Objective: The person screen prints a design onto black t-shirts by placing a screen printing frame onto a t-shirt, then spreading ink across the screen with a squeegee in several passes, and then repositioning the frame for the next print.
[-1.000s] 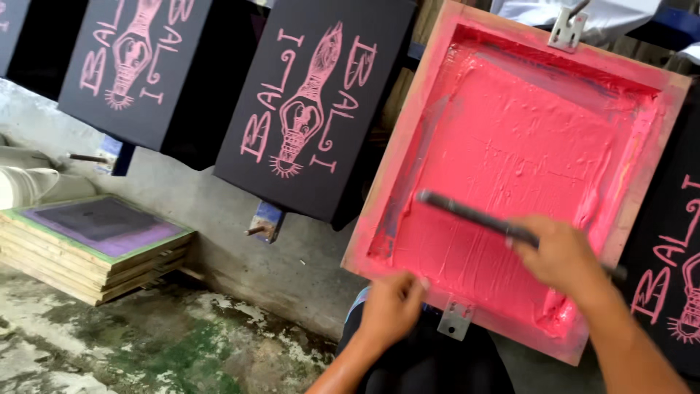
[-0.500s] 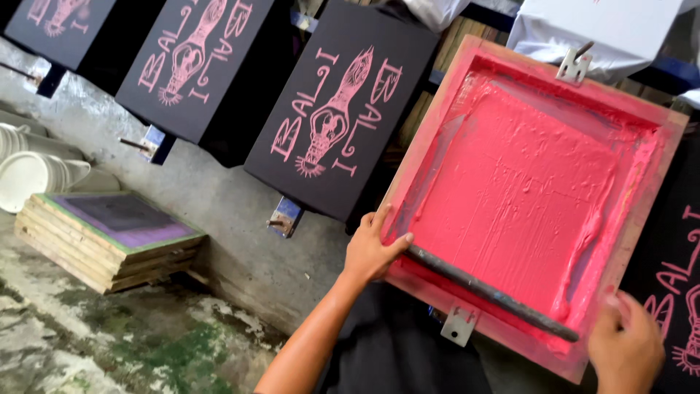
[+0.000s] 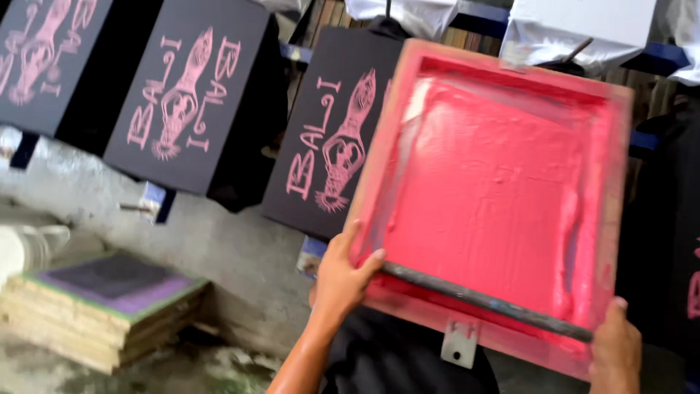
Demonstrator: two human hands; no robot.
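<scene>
A square wooden printing screen frame (image 3: 510,73) coated with pink ink is lifted and tilted in front of me. My left hand (image 3: 341,273) grips its lower left corner, thumb over the rim. My right hand (image 3: 616,350) holds its lower right corner. A dark squeegee bar (image 3: 481,299) lies across the screen's near edge, between my hands. Under the frame a black cloth (image 3: 394,357) shows. Beside it to the left stands a black shirt (image 3: 328,138) on a board, printed in pink with a figure and letters.
More black printed shirts (image 3: 182,102) on boards line up to the left. White shirts (image 3: 583,25) hang at the back. A stack of flat boards (image 3: 95,306) with a purple top lies on the stained concrete floor at lower left, beside white buckets (image 3: 29,244).
My left hand went from under the frame to its left edge, my right hand left the squeegee and took the lower right corner. The frame has shifted right and lifted.
</scene>
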